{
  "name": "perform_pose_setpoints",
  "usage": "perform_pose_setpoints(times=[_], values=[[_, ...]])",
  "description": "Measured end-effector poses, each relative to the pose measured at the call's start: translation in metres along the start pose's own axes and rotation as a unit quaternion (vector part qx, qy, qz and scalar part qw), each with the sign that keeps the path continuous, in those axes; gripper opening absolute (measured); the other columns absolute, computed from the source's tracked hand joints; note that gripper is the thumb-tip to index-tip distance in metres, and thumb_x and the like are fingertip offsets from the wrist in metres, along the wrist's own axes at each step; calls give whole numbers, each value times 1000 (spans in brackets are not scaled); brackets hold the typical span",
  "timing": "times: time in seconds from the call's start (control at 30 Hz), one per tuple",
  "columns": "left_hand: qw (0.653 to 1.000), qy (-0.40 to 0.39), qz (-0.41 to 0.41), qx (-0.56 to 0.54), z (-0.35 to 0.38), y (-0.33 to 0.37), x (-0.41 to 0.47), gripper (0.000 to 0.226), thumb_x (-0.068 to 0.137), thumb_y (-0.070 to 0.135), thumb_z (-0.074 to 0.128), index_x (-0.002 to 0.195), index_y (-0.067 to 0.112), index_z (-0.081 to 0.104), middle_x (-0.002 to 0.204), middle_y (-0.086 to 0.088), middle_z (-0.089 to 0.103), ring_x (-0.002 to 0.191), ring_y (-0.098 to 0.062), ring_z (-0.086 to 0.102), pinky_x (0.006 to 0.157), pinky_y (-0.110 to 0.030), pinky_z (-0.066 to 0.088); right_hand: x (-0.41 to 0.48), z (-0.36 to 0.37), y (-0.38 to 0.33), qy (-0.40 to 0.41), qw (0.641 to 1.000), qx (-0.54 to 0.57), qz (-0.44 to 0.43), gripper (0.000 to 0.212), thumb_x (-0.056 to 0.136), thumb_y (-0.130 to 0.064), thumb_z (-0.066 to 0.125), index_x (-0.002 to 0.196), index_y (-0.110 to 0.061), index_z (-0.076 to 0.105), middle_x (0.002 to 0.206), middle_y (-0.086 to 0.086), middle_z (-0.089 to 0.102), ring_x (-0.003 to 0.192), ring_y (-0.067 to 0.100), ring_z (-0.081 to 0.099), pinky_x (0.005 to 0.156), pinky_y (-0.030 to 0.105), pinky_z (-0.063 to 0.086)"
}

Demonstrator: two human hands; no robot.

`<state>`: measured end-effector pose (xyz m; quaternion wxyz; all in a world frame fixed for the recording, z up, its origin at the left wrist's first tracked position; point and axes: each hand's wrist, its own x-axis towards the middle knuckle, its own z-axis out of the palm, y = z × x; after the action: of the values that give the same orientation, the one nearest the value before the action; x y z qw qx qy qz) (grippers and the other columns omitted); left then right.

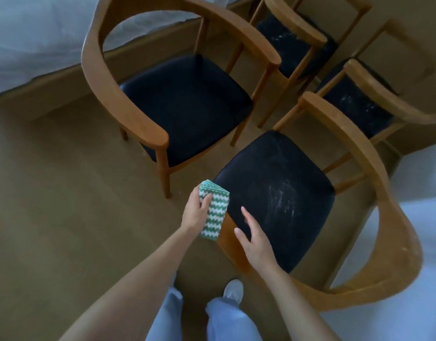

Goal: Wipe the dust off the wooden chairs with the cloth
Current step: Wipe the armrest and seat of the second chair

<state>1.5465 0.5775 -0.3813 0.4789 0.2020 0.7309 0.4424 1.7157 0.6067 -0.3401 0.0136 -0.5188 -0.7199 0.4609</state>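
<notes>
Brown floor [52, 193] fills the left side, with a pale plastic sheet [27, 33] lying along its far edge in the top left corner. Next to that stands the left chair [101, 77], a wooden armchair with a curved back rail and a dark seat that looks fairly clean. Below and to the right of its front leg, your left hand [196, 212] grips the cloth [215, 212], thumb on its upper face and the other fingers hidden beneath. The cloth is folded and striped in green and white zigzags. It sits at the front left corner of the near chair [396, 254], overlapping the seat edge; whether it presses on the seat or hovers just over it cannot be told. Lower down, between your forearms, your light blue trousers [224, 321] and one pale shoe [233, 290] show. Your right hand [256, 244] is over the front of the same seat, fingers straight and spread, holding nothing. White dust streaks [283, 195] mark the middle of that seat. Further right and back stand two more chairs, one at the top [295, 23] and one beside it [374, 87], both with dusty dark seats
</notes>
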Motion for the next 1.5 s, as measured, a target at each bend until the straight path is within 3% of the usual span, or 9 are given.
perform_pose_setpoints(times=[0.23, 0.43, 0.6, 0.7, 0.93, 1.1, 1.23, 1.33, 1.5], values=[[992, -22, -30, -118, 35, -44, -69, 70, 98, 30, 45, 148, 37, -3, 140, 2, 43, 117, -11, 55, 101, -45, 45, 9, -12, -7, -58, 998, 1, 17, 52, 99, -35, 42, 147, -31, 23, 153, -10, 28, 139, 7, 26, 112, 29, 27], [987, 31, -38, -154, 63, -56, -81, 74, 83, 58, 47, 144, 46, 6, 142, 4, 40, 126, -11, 46, 107, -46, 37, 11, -26, 8, -103, 994, -21, 6, 53, 98, -36, 42, 147, -31, 24, 152, -8, 30, 137, 8, 29, 110, 28, 29], [983, 145, -19, -108, 41, -16, -34, 63, 98, 32, 43, 149, 31, 6, 153, 2, 24, 133, -18, 38, 107, -46, 37, 32, -26, 3, -147, 987, -49, -44, 53, 99, -38, 42, 147, -32, 23, 153, -8, 28, 139, 8, 26, 111, 29, 28], [985, 161, -2, -65, 29, 4, -9, 58, 99, 27, 42, 150, 22, 13, 151, 1, 30, 130, -16, 42, 107, -41, 37, 47, -23, -6, -177, 977, -64, -99, 54, 98, -40, 42, 148, -33, 22, 152, -11, 28, 139, 8, 25, 112, 33, 28], [960, 243, -21, -136, 86, -38, -55, 72, 86, 54, 39, 148, 31, 12, 146, -1, 37, 126, -18, 46, 102, -48, 41, 46, -44, 15, -203, 969, -70, -119, 58, 98, -34, 44, 150, -24, 19, 154, -1, 28, 139, 14, 28, 113, 34, 30], [942, 276, -56, -183, 168, -50, -122, 66, 99, 27, 41, 148, 29, -4, 157, 3, 13, 139, -9, 22, 110, -29, 26, 29, -62, 45, -226, 967, -67, -93, 56, 98, -30, 46, 149, -23, 22, 152, 1, 30, 138, 14, 31, 109, 30, 30], [933, 274, -82, -220, 201, -59, -142, 66, 99, 28, 40, 139, 43, -9, 157, 4, 11, 140, -13, 25, 113, -38, 29, 26, -63, 54, -221, 968, -81, -84, 54, 98, -29, 45, 148, -24, 24, 150, 0, 34, 134, 13, 35, 102, 25, 32], [933, 263, -68, -238, 185, -58, -135, 63, 98, 32, 40, 137, 48, -8, 157, 6, 10, 141, -12, 21, 115, -39, 25, 27, -57, 52, -214, 970, -79, -80, 53, 99, -28, 44, 148, -23, 25, 148, 2, 35, 133, 13, 36, 101, 24, 33], [946, 253, -55, -193, 111, -37, -88, 63, 101, 31, 36, 151, 21, -1, 157, 2, 10, 141, -15, 22, 114, -39, 25, 27, -46, 41, -196, 973, -75, -100, 53, 99, -30, 43, 148, -22, 25, 149, 2, 36, 135, 13, 34, 107, 30, 33]])
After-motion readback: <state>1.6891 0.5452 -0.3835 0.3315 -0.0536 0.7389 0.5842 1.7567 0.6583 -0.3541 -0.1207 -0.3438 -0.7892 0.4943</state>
